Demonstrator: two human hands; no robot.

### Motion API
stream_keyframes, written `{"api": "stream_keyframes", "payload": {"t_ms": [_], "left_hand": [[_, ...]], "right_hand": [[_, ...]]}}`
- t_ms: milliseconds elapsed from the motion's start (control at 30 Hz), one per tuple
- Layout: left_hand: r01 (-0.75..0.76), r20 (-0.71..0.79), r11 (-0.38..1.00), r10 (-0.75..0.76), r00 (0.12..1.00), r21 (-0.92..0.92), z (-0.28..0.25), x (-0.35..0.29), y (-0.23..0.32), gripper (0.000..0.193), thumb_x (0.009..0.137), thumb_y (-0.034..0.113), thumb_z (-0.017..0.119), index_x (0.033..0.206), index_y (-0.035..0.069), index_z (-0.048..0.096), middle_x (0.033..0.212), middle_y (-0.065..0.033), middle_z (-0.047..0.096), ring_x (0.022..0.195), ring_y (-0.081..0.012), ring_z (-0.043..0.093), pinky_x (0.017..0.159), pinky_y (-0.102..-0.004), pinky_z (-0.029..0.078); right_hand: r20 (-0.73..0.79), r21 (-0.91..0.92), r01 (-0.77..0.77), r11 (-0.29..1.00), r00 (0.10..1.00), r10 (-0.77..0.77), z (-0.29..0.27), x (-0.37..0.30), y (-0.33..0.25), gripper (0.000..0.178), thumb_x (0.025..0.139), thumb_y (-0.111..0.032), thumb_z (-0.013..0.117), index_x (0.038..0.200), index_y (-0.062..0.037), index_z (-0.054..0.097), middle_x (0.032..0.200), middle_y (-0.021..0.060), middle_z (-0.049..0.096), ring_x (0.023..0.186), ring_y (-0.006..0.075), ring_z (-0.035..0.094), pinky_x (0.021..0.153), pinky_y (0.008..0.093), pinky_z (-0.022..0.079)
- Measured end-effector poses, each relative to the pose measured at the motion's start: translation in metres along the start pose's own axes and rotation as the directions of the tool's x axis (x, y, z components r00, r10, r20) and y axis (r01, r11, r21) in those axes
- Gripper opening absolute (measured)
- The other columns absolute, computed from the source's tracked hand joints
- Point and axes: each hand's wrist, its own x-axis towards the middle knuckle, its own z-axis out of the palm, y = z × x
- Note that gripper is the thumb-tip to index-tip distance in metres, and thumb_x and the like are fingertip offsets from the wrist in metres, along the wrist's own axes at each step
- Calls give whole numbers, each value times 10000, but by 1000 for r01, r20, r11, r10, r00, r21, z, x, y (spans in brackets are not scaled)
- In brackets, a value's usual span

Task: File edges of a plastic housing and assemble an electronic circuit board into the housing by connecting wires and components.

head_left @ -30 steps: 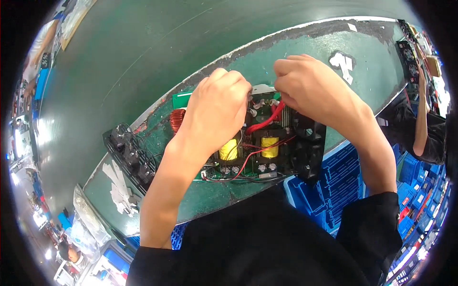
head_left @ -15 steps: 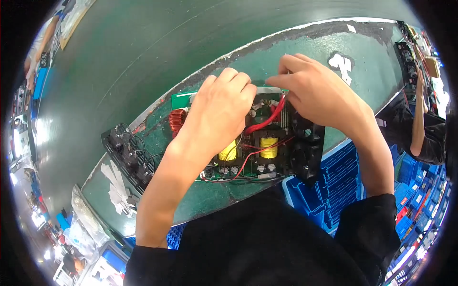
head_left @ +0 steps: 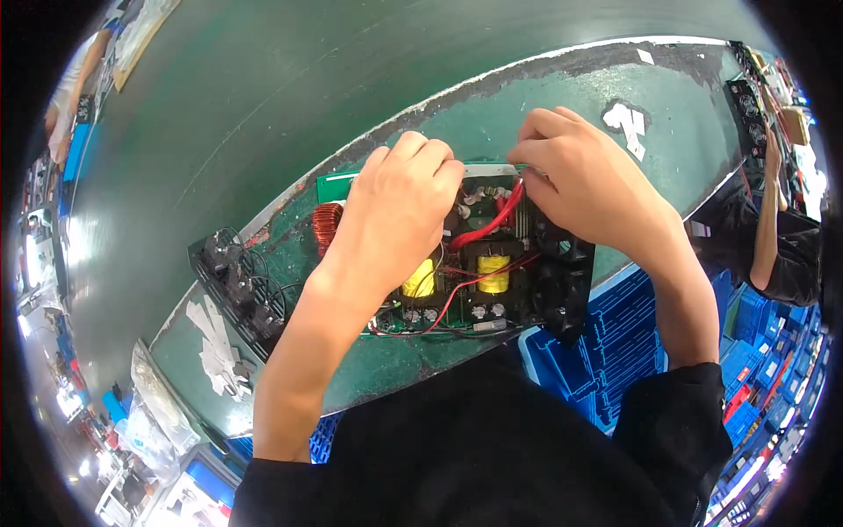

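Observation:
A green circuit board (head_left: 334, 186) lies on the table in front of me. It carries a copper-wound coil (head_left: 326, 225), two yellow-wrapped transformers (head_left: 493, 274) and thick red wires (head_left: 485, 230). A pale strip (head_left: 488, 171) runs along its far edge. Over the left part of that edge bends my left hand (head_left: 399, 193), its fingers curled down and their tips hidden. My right hand (head_left: 575, 167) is closed in a pinch at the far right corner, beside the top of the red wires. Whatever sits between its fingertips is too small to make out. Black fans (head_left: 558, 290) border the board's right end.
Left of the board lies a black fan panel (head_left: 241, 285) with loose wires. White paper strips (head_left: 215, 351) lie near it, and white scraps (head_left: 628, 123) at the far right. A blue crate (head_left: 623, 342) stands below the table's near edge. A co-worker's arm (head_left: 769, 211) shows at right.
My right hand's index finger has drawn back from the strip toward the right corner and closed into a pinch. My left hand has shifted slightly left. The board stays nearly in place.

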Motion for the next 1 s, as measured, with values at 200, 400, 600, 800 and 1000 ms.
{"api": "stream_keyframes", "payload": {"t_ms": [200,400,600,800,1000], "left_hand": [[-25,-27,999,24,999,-45,-7,9,-3,115,704,-12,657,793,60,655,840,-56,600,892,-233,583,758,-344,485],[-41,-5,999,42,999,32,-3,14,0,71,694,13,663,726,62,624,778,-59,578,839,-225,592,711,-336,485],[-74,-20,994,76,997,83,-2,22,7,84,691,29,672,712,75,605,785,-53,571,810,-215,593,696,-328,483],[-94,50,971,84,995,221,3,25,8,113,696,34,672,749,91,590,783,-39,554,803,-182,591,683,-307,472],[-81,68,969,66,995,232,0,25,10,139,688,19,671,762,93,579,786,-37,540,793,-186,584,682,-311,460]], "right_hand": [[-9,33,-18,999,1000,19,-2,-3,2,147,792,-47,650,918,5,705,954,129,618,949,328,607,844,409,503],[15,24,-42,999,999,42,-3,-1,3,140,786,-50,661,909,5,700,947,133,619,903,343,625,798,412,514],[2,3,-50,999,999,50,-1,-3,6,131,786,-43,651,899,2,699,943,134,620,899,346,628,786,422,511],[-18,35,-54,998,998,55,-1,-6,8,122,777,-36,651,879,1,705,916,139,617,867,351,629,763,424,510],[-48,25,-5,1000,999,6,2,-5,11,108,765,-25,659,855,3,712,888,133,617,836,342,633,751,420,516]]}}
